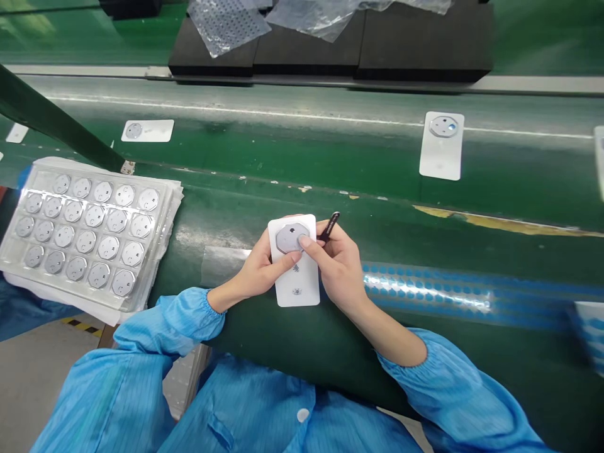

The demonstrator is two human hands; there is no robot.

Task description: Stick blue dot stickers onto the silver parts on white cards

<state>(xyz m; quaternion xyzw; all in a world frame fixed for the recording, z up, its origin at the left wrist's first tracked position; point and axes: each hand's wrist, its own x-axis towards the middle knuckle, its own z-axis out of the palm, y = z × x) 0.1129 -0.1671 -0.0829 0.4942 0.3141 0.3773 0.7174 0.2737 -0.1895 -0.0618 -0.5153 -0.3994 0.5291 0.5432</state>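
Over the green work surface, a white rectangular plate [297, 292] with rounded corners is held tilted towards me. Near its top sits a grey eight-sided disc [287, 237] with a small dark hole, and two small dark marks show lower down. My left hand [257, 267] is closed on the plate's left edge, its thumb across the front below the disc. My right hand [340, 267] is closed around slim black tweezers [329, 228], whose end sticks out past the fingers; their tips are hidden. The right thumb presses on the disc's right edge.
On the left, a clear tray [163, 217] carries rows of grey discs. Along the belt lie white plates [150, 130] [441, 154] with discs. A strip of blue dots [425, 286] is at right. Black foam blocks [425, 44] stand behind; a green bar [61, 119] slants above the tray.
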